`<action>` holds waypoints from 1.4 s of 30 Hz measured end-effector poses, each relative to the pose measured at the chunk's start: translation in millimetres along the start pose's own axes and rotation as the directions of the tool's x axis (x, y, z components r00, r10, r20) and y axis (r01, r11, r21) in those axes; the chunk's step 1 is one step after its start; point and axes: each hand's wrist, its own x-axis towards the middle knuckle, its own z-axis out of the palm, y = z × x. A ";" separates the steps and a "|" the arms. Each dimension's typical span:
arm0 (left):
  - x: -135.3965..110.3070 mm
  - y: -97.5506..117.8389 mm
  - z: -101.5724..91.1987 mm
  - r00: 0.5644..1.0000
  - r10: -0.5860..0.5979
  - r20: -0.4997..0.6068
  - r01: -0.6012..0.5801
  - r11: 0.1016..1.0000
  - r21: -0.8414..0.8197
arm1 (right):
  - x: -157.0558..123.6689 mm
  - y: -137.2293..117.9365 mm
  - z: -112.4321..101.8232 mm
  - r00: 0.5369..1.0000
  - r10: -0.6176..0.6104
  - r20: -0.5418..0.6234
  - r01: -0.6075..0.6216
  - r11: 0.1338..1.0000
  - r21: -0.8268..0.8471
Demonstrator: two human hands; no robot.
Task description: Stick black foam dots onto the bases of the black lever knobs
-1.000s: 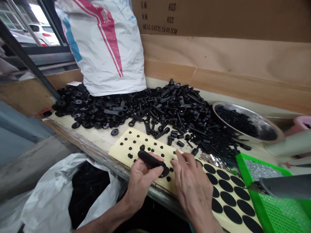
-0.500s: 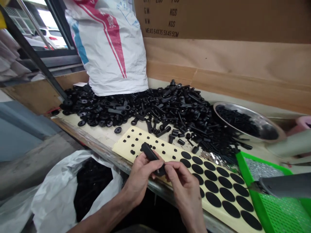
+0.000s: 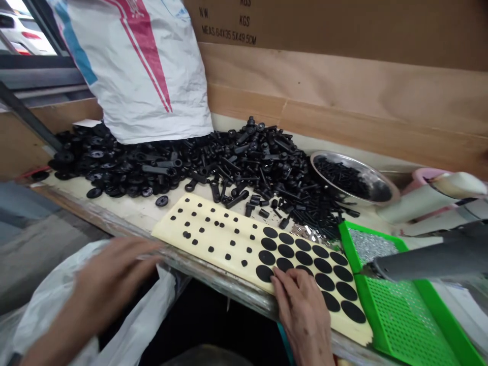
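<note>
A cream backing sheet (image 3: 224, 229) lies along the bench edge, bearing small black dots on its left part and large round black stickers (image 3: 286, 251) on its right part. My right hand (image 3: 305, 310) rests over the sheet's front edge. Its thumb and forefinger are drawn together at the rim of a round black sticker in the front row. To the left, my left hand (image 3: 114, 274) hovers over an open white bag (image 3: 152, 315). Motion smears its fingers, and no object can be made out in it.
Black plastic parts (image 3: 229, 157) are heaped behind the sheet, below a white sack (image 3: 152, 76). A steel bowl (image 3: 385, 190) of black pieces stands to their right. A green tray (image 3: 404, 315) with small silvery pieces and a dark grey tool (image 3: 423, 259) flank the sheet.
My left hand has swung left to the white bag, and the black handle-like part both hands held is out of sight. My right hand has come down onto the sheet. The view has shifted right.
</note>
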 end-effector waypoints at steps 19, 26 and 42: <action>22.9 106.5 116.8 0.781 0.520 0.345 -0.558 0.829 0.015 | 5.7 -8.7 -3.2 0.949 0.162 0.269 -0.243 0.922 0.301; 27.4 103.1 109.3 0.744 0.563 0.360 -0.597 0.802 -0.022 | 6.4 -9.7 -2.8 0.957 0.162 0.240 -0.237 0.915 0.328; 77.0 109.5 109.0 0.667 0.629 0.400 -0.592 0.773 -0.228 | -3.1 -10.8 0.4 0.998 -0.002 0.069 -0.015 0.972 0.234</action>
